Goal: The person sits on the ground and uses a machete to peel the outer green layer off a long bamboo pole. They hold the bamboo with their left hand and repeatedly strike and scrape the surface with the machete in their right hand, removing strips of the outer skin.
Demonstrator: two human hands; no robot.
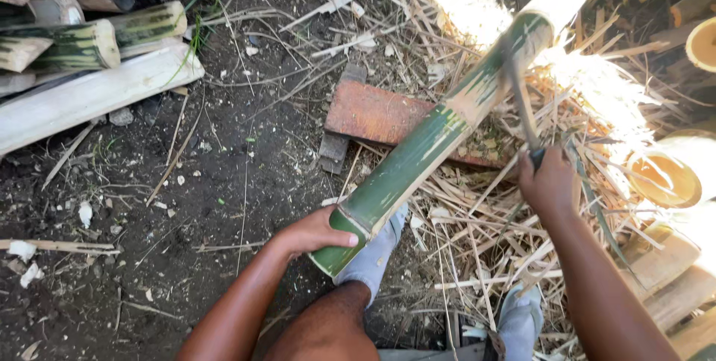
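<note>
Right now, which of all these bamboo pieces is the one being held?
The long green bamboo pole slanting across the middle: the left hand grips its cut lower end. The other cut bamboo pieces lie stacked, untouched, at upper left.

An outdoor bamboo-working yard is shown. Bare dark soil (209,174) is littered with dry bamboo slivers (477,219). Cut green bamboo sections (82,44) are stacked at the upper left, and sawn pale rounds (664,178) are gathered in sunlight at the right.
</note>
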